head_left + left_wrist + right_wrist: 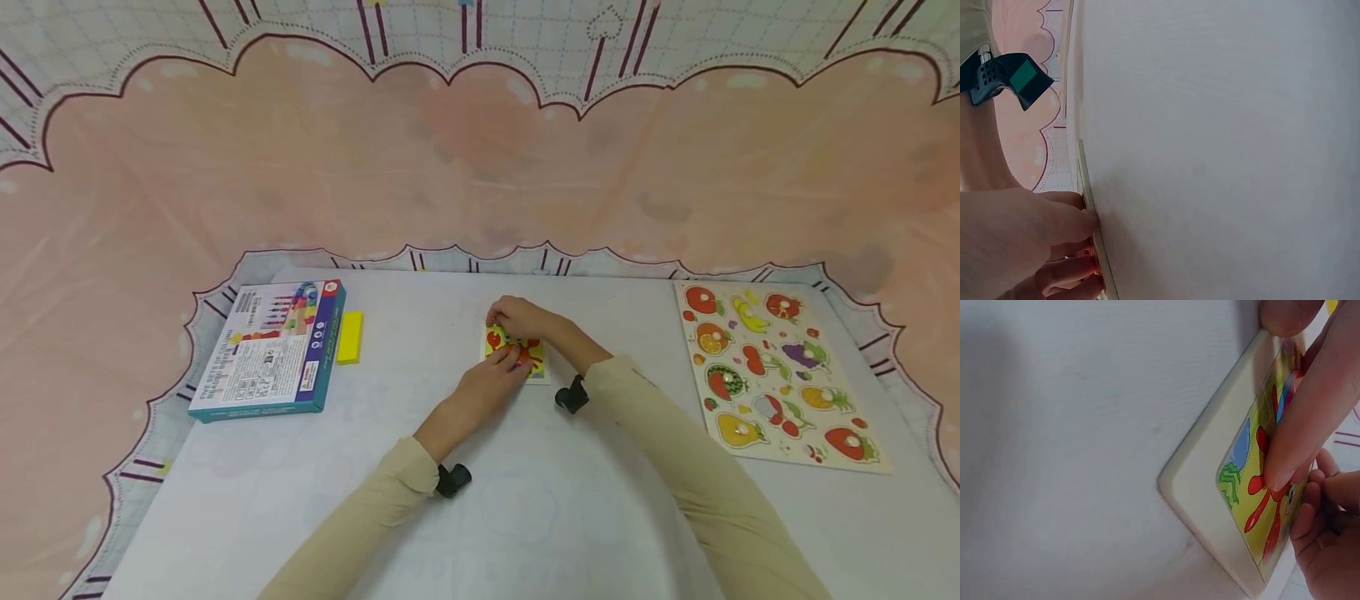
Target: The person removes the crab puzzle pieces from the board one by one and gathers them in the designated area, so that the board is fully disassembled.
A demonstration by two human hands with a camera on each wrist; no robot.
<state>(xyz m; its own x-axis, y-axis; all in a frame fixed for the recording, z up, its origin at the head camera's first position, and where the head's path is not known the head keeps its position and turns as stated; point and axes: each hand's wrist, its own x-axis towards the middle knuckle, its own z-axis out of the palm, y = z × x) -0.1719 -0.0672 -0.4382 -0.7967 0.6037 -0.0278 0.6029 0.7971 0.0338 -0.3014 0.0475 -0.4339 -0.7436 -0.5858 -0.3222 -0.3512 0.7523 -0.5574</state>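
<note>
Leftmost on the white table (pixel 525 517), we see a flat cardboard box (pixel 266 350) with a teal near side and coloured shapes printed on its top; just beside its right edge lies a yellow block (pixel 349 337). Next we come to the left hand (pixel 480 392), reaching in from the near side out of a beige sleeve (pixel 352 517), a black wrist camera (pixel 453 481) fixed there. Its fingers lie fairly straight across a small puzzle (pixel 537 365), and its thumb touches the puzzle's edge. We find that puzzle flat on the table near the middle of the scene, a pale border framing a yellow picture with a red crab-like figure (pixel 1258 514). The right hand (pixel 521 318) comes in from the right to the puzzle's far part, its fingers bent and bunched; we cannot tell whether they pinch anything or only rest there. Just right of the puzzle's near end we notice a second camera (pixel 572 396) at the right wrist. Farthest right lies a large fruit board (pixel 765 385), well apart from both hands, showing bananas (pixel 750 317) and grapes (pixel 802 356) among others. Beyond the table we see a pink cloth (pixel 480 167).
</note>
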